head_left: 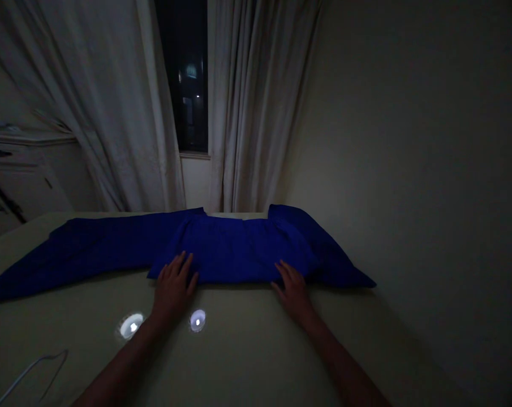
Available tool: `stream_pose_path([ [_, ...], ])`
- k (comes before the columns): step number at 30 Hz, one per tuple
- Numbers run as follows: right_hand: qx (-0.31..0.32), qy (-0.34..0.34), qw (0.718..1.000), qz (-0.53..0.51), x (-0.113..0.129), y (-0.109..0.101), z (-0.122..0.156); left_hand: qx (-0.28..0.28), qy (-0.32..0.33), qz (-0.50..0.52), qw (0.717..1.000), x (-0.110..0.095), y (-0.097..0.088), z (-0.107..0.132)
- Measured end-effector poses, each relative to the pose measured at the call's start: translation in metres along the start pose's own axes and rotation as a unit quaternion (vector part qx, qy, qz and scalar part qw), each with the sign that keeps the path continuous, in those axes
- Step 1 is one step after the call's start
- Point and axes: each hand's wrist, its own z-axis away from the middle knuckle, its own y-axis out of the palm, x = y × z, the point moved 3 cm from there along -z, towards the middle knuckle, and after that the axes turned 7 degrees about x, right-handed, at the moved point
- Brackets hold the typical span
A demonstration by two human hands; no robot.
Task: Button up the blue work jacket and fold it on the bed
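Note:
A dark blue garment (234,249) lies folded across the table, its near edge running straight between my hands. One long sleeve-like part stretches to the left, and a shorter pointed part spreads to the right. My left hand (173,285) rests at the near left corner of the folded middle, fingers spread on the cloth. At the near right edge, my right hand (293,288) touches the fabric with its fingers apart. Neither hand grips the cloth. Dim light hides the garment's finer details.
The pale glossy table (239,350) reflects two bright lights. A white cable (39,362) lies at the near left. Behind stand long curtains (256,113) and a dark window (188,79). A wall (408,141) borders the right side, and a cabinet (30,175) stands at the left.

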Motion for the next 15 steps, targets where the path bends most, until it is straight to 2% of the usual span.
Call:
stream_pose_path([
  [2,0.062,-0.008,0.998,0.005,0.002,0.023,0.015,0.052,0.013,-0.013,0.998,0.003,0.023,0.015],
  [4,0.094,-0.007,0.996,-0.002,0.001,0.029,0.019,0.073,0.006,-0.017,0.997,0.008,0.030,0.018],
  [9,0.110,-0.005,0.994,-0.021,-0.006,0.022,0.008,0.076,-0.006,-0.017,0.997,0.011,0.023,0.009],
  [15,0.102,-0.006,0.994,-0.025,-0.003,0.021,0.010,0.068,-0.003,-0.014,0.998,0.012,0.023,0.010],
])
